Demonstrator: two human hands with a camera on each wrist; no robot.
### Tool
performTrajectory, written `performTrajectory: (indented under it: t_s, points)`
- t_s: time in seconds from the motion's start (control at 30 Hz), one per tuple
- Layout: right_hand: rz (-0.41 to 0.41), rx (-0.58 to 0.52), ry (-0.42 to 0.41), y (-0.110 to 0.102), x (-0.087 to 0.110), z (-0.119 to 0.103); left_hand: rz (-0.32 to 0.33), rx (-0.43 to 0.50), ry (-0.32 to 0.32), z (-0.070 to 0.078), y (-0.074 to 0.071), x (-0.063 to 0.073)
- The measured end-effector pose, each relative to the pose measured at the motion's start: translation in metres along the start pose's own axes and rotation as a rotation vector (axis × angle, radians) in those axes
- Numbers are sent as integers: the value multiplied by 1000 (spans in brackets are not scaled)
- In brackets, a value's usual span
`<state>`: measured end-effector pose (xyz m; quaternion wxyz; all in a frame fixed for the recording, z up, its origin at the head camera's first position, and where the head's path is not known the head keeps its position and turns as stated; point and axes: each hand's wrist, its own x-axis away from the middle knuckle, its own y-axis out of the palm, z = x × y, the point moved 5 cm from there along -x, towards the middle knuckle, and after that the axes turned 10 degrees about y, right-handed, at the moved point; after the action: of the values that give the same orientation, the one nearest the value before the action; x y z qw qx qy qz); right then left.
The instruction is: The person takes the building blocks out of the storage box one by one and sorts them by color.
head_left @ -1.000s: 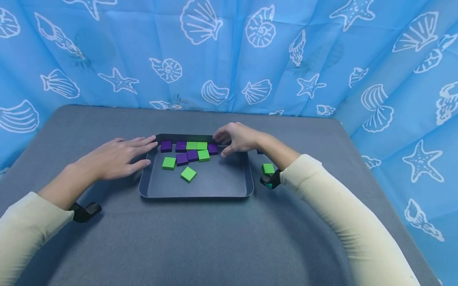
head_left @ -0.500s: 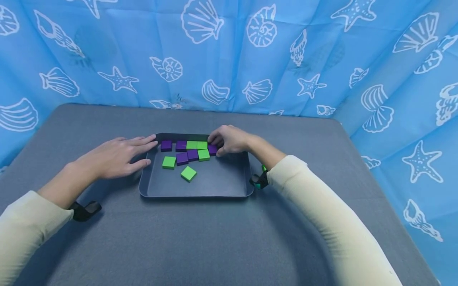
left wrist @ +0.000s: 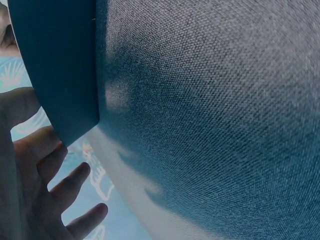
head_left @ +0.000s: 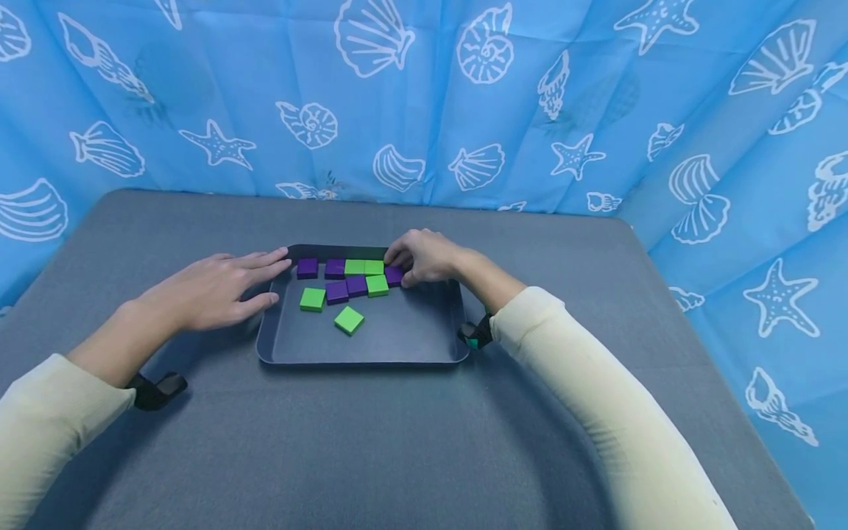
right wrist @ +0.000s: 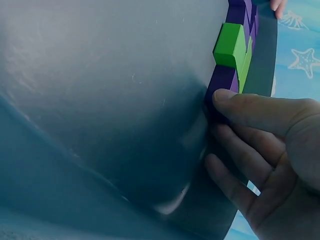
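A dark rectangular tray (head_left: 404, 335) lies on the table with several small square blocks in it, some purple, some bright green. My right hand (head_left: 430, 256) reaches into its far right part and pinches a purple block (right wrist: 223, 80) between thumb and fingers. That block sits at the right end of a far row, beside a green block (right wrist: 229, 45). At the tray's left rim, the fingers of my left hand (head_left: 212, 291) lie outstretched and touch the edge. A green block (head_left: 349, 320) stands alone, turned askew, nearer the front, and another green block (head_left: 313, 299) lies at the left.
A grey cloth covers the table (head_left: 371, 442). Behind it hangs a blue curtain (head_left: 424, 96) with white shell and starfish prints, which also runs along the right side. The right forearm hides part of the table to the right of the tray.
My right hand has moved slightly left and closed on the purple block at the row's end. Its forearm now covers blocks seen earlier right of the tray. My left hand has stayed put.
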<state>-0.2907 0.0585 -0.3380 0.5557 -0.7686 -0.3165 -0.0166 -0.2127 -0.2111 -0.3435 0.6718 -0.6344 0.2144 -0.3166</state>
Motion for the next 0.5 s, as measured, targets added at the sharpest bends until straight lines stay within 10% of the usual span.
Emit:
performTrajectory:
  t_s: [0.5]
  points:
    - [-16,-77,-72,-21,16,7,15,-9,13,1,-2,0]
